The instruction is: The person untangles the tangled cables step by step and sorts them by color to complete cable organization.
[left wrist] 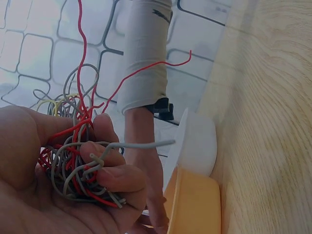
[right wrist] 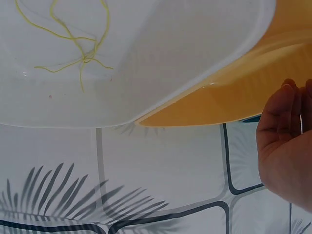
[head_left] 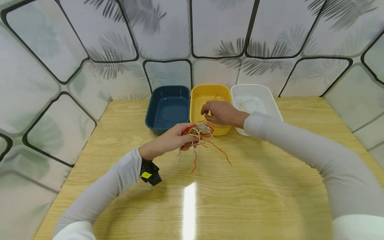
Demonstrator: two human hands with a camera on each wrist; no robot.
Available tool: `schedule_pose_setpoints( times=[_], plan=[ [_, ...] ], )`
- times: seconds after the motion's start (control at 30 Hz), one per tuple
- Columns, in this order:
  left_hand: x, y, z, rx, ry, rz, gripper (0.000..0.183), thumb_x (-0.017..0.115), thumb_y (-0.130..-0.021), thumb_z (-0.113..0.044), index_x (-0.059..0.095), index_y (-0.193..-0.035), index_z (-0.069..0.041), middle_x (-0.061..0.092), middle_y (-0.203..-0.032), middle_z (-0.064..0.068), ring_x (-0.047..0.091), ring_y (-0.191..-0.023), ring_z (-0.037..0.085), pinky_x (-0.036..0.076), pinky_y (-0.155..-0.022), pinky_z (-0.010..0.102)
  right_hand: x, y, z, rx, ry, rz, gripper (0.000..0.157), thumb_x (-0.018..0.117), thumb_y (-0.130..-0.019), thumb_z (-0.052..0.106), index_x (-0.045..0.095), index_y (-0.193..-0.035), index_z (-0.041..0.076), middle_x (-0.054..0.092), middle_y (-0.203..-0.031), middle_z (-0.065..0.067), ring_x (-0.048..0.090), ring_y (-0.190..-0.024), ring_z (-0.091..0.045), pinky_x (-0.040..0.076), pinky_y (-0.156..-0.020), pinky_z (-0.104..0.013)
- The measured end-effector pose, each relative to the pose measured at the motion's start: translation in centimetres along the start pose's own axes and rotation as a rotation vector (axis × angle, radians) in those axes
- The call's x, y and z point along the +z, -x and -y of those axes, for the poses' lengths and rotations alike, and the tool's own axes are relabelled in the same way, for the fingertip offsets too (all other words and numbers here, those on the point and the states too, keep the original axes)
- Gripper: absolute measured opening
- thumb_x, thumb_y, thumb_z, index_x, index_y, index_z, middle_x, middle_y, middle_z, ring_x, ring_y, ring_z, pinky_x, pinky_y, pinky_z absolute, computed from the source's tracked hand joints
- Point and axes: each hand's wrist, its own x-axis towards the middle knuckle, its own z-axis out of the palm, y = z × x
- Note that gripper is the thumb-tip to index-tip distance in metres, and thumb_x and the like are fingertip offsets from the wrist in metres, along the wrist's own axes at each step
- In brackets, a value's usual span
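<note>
My left hand (head_left: pixel 175 136) grips a tangled bundle of wires (head_left: pixel 204 130), mostly red and grey with a little yellow. In the left wrist view the bundle (left wrist: pixel 73 165) lies in the palm under bent fingers, and loose red and grey ends stick out. My right hand (head_left: pixel 220 112) is above the yellow bin (head_left: pixel 196 91), its fingers bent loosely with a gap between finger and thumb. Thin red wire ends (head_left: pixel 216 96) show in that bin, partly hidden by the hand. In the right wrist view the right hand (right wrist: pixel 287 136) shows only in part, beside the yellow bin.
A dark blue bin (head_left: pixel 171 108) stands left of the yellow one, and a white bin (head_left: pixel 264 103) on its right. Yellow wires (right wrist: pixel 85 58) lie inside the white bin. The wooden table (head_left: pixel 240 200) meets a patterned wall covering (head_left: pixel 222 30) behind the bins.
</note>
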Motion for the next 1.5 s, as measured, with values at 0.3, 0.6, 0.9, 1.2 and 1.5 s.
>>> schedule_pose_setpoints(
  times=[0.3,0.6,0.9,1.2,1.5],
  plan=[
    [0.5,-0.3,-0.3,-0.031,0.017,-0.021,0.033,0.054,-0.092,-0.031,0.051,-0.116,-0.008,0.057,-0.090,0.014,0.046,-0.064,0.019,0.039,-0.057,0.028,-3.4,6.9,4.3,0.116,-0.391,-0.046,0.013,0.055,-0.090,0.032,0.064,-0.099,0.028,0.059,-0.083,0.014,0.045,-0.059,-0.014,0.037,-0.054,-0.030],
    [1.2,-1.1,-0.6,0.023,0.030,-0.031,0.034,0.055,-0.092,-0.031,0.052,-0.116,-0.008,0.057,-0.087,0.013,0.046,-0.063,0.019,0.038,-0.056,0.028,-4.0,12.3,8.8,0.116,-0.724,-0.106,0.022,0.058,-0.089,0.038,0.066,-0.103,0.023,0.065,-0.085,0.009,0.047,-0.053,-0.013,0.038,-0.048,-0.029],
    [1.9,-1.3,-0.2,0.047,-0.065,0.038,0.028,0.057,-0.091,-0.025,0.052,-0.116,-0.013,0.059,-0.088,0.011,0.050,-0.062,0.019,0.042,-0.056,0.030,-4.0,14.6,8.1,0.159,-0.801,-0.066,0.014,0.060,-0.089,0.031,0.062,-0.096,0.019,0.063,-0.082,0.001,0.046,-0.050,-0.015,0.039,-0.045,-0.029],
    [1.4,-1.1,0.8,0.090,-0.102,0.224,0.027,0.059,-0.089,-0.022,0.057,-0.115,-0.014,0.051,-0.074,0.007,0.043,-0.056,0.018,0.036,-0.054,0.029,-5.3,15.8,5.3,0.087,-0.394,-0.141,0.005,0.061,-0.087,0.034,0.062,-0.093,0.034,0.058,-0.078,0.018,0.044,-0.056,-0.004,0.038,-0.051,-0.024],
    [0.4,-0.8,1.7,0.064,-0.083,0.128,0.034,0.057,-0.089,-0.016,0.054,-0.123,-0.011,0.057,-0.084,0.008,0.042,-0.059,0.017,0.035,-0.054,0.027,-7.8,16.3,2.2,-0.028,-0.030,-0.297,0.021,0.069,-0.080,0.024,0.063,-0.094,0.038,0.050,-0.078,0.027,0.044,-0.062,0.005,0.036,-0.053,-0.016]
  ],
)
